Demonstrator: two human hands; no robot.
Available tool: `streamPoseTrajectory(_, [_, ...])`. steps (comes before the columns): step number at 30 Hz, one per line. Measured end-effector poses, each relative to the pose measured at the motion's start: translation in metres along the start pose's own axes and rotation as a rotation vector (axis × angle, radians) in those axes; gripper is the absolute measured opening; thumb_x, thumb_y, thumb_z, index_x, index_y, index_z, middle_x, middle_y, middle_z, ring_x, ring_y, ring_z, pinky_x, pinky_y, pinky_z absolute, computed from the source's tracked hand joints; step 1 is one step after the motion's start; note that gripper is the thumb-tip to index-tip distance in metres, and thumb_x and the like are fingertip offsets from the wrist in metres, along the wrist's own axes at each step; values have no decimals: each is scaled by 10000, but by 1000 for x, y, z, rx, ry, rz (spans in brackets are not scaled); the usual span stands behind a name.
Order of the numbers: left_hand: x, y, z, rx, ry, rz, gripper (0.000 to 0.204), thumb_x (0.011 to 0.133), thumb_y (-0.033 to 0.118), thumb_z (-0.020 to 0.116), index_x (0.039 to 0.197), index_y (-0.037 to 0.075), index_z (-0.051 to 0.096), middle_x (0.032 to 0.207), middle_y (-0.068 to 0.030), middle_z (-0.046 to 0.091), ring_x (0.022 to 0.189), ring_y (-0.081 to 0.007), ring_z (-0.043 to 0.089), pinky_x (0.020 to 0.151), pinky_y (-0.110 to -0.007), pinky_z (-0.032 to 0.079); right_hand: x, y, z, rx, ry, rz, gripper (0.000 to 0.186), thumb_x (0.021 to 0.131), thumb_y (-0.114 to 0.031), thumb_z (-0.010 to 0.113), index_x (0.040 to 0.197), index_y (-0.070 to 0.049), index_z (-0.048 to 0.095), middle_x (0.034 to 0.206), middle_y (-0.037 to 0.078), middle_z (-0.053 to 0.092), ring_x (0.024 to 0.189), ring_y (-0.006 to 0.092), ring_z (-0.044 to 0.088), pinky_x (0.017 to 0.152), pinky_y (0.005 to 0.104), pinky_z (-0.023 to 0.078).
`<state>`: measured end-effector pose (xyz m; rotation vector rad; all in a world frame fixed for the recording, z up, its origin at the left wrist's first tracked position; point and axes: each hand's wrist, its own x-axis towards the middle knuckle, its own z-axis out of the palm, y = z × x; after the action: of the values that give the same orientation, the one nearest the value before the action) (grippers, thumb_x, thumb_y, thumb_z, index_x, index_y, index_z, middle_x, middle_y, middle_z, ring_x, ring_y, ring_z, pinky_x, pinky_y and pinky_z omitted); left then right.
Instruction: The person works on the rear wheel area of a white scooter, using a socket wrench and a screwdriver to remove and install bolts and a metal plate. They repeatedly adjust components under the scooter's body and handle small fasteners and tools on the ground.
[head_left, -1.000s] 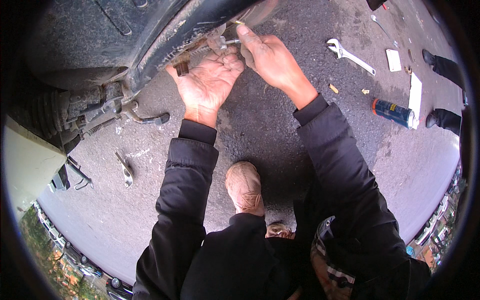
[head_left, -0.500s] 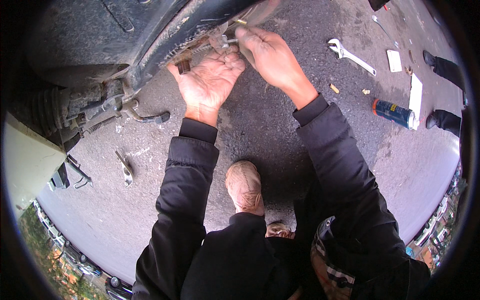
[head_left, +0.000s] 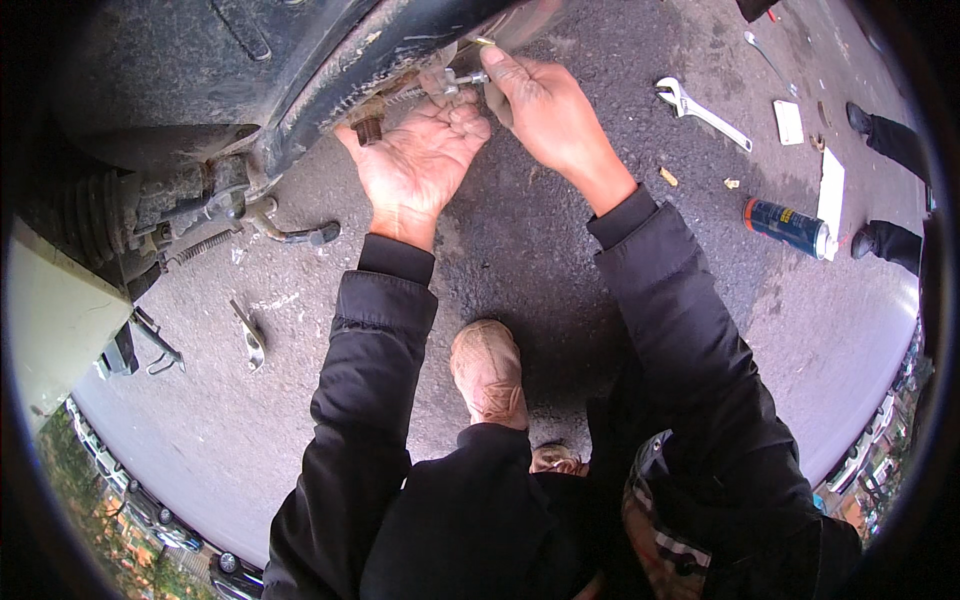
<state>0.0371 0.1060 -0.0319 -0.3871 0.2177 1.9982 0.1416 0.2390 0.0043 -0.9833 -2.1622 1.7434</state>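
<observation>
My left hand (head_left: 415, 165) lies palm up beneath the dark metal arm of a vehicle (head_left: 330, 90), fingers spread and slightly curled. Its fingertips are beside a small metal bracket (head_left: 437, 82), and a rusty bolt end (head_left: 369, 131) sticks down near its thumb. From the right, my right hand (head_left: 545, 110) is closed in a pinch on the end of a thin metal rod (head_left: 465, 79) that runs to the bracket. A thin spring (head_left: 405, 96) sits left of the bracket. Contact between the left fingertips and the bracket is hard to make out.
On the asphalt at right lie an adjustable wrench (head_left: 703, 113), a spray can (head_left: 787, 227) and white card (head_left: 788, 122). A metal hand tool (head_left: 249, 338) lies at left, below a lever (head_left: 300, 236) on the vehicle. Another person's legs (head_left: 895, 150) are at the far right.
My right hand has shifted slightly to the right, and more of the metal rod shows between it and the bracket. My left hand stays nearly still.
</observation>
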Motion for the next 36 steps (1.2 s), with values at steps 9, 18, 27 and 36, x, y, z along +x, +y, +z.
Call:
streamPoseTrajectory(9, [-1, -1, 4, 36, 47, 5, 1135, 881, 926, 166, 1188, -127, 458, 1049, -172, 458, 922, -261, 420, 876, -393, 405, -3, 1, 3, 19, 71, -134, 470, 1039, -422, 581, 1034, 41, 668, 955, 228, 701, 896, 336, 688, 827, 402, 529])
streamPoseTrajectory(18, [5, 2, -12, 31, -101, -10, 1177, 895, 910, 191, 1331, -165, 393, 1252, -258, 467, 1120, -328, 468, 1005, -456, 413, -4, -3, 3, 122, 7, -97, 430, 1029, -378, 589, 1010, 45, 665, 947, 243, 700, 928, 263, 714, 834, 401, 534])
streamPoseTrajectory(27, [5, 6, -21, 94, -35, 7, 1219, 899, 905, 199, 1443, -179, 320, 1339, -286, 439, 1285, -393, 429, 1178, -532, 322, 2, -10, -1, 67, -68, 65, 376, 1022, -299, 628, 938, 68, 642, 827, 128, 699, 793, 224, 728, 774, 348, 554])
streamPoseTrajectory(36, [4, 6, -18, 4, -100, -44, 1215, 863, 945, 179, 1414, -116, 400, 1287, -231, 487, 1160, -334, 467, 1073, -478, 389, -3, -12, 3, 163, 13, -7, 381, 1006, -310, 645, 1078, 61, 692, 937, 123, 748, 870, 178, 701, 811, 332, 543])
